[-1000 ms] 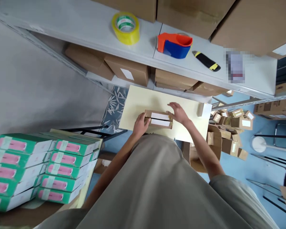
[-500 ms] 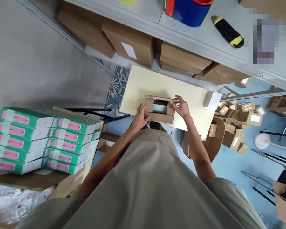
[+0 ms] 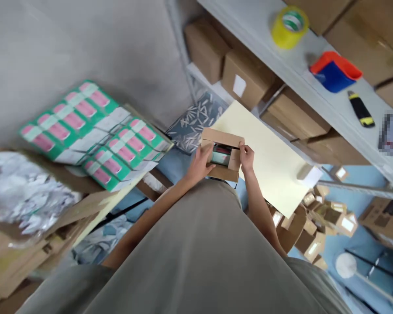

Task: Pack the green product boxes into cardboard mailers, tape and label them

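A small open cardboard box is in front of me at the table's left end, its flaps spread outward. Inside it lies a pale green and white packet, with something dark and reddish along its far side that I cannot make out. My left hand grips the box's left side, fingers over the left flap and thumb at the near edge. At the right side my right hand pinches the box's edge by the far right corner.
The cream table carries a white box at its right end. Green-and-pink boxes are stacked at left, beside a carton of crumpled plastic. Yellow tape, a blue-and-red holder and a cutter lie on the shelf.
My view has turned, and the box now sits nearer the table's left end. The far flap has tipped outward, and my right hand has shifted down along the box's right edge.
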Demonstrator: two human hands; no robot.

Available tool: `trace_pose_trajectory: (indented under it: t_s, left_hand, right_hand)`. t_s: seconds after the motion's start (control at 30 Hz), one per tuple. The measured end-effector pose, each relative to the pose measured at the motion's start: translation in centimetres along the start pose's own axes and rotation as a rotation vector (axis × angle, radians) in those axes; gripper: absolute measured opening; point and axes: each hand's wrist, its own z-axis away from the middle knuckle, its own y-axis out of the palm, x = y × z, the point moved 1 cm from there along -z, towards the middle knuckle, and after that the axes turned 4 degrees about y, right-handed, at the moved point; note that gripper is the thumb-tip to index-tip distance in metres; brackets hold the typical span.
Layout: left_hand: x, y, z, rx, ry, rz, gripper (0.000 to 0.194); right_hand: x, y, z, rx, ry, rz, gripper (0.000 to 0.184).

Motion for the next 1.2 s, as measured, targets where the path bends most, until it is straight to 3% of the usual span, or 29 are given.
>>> trace_pose_trajectory:
  t_s: [0.1,0.2,0.27,0.33,0.43,0.53,0.67,0.77,0.9,1.0,1.13,1.2]
  left_hand:
    - [3.3,-4.8,5.4,-0.184,-0.267,-0.057,0.114]
    - [6.6,-9.7,10.5,-0.373,-0.509,-0.079,0.113]
    - [8.8,-12.6,13.9,-0.479,-0.579,-0.047,0.105]
    - [10.7,-14.6,17.0,-0.572,-0.571,0.042,0.091]
    - [12.4,-16.0,20.5,-0.695,-0.545,0.247,0.063]
    - [12.4,-16.7,22.4,-0.804,-0.506,0.422,0.040]
    - [11.9,-18.5,24.2,-0.953,-0.436,0.532,0.029]
    - [13.2,-20.4,25.2,-1.055,-0.429,0.514,0.033]
    - [16.9,-22.4,25.6,-1.131,-0.493,0.446,0.037]
    - [19.6,-23.4,25.1,-1.157,-0.549,0.433,0.037]
    - [20.2,-23.7,24.6,-1.116,-0.589,0.339,0.041]
    - [19.5,-23.5,24.8,-1.094,-0.578,0.281,0.049]
  right_hand:
    - [5.8,6.8,3.2,0.117,-0.149,0.086,0.066]
    - [11.1,14.0,7.1,0.211,-0.287,0.147,0.063]
    - [14.2,17.8,9.4,0.226,-0.372,0.183,0.065]
    - [16.9,20.4,10.9,0.216,-0.440,0.225,0.065]
    - [20.5,21.5,12.1,0.222,-0.534,0.300,0.062]
    - [23.5,20.4,13.0,0.248,-0.669,0.345,0.063]
    - [26.7,20.4,14.2,0.262,-0.772,0.345,0.064]
    - [28.3,24.0,14.6,0.298,-0.795,0.280,0.058]
    - [29.4,31.1,14.2,0.289,-0.779,0.266,0.045]
    - [29.7,34.8,14.0,0.340,-0.794,0.345,0.036]
    - [28.9,35.8,14.7,0.486,-0.891,0.490,0.027]
    - [28.1,35.3,15.6,0.515,-0.960,0.558,0.047]
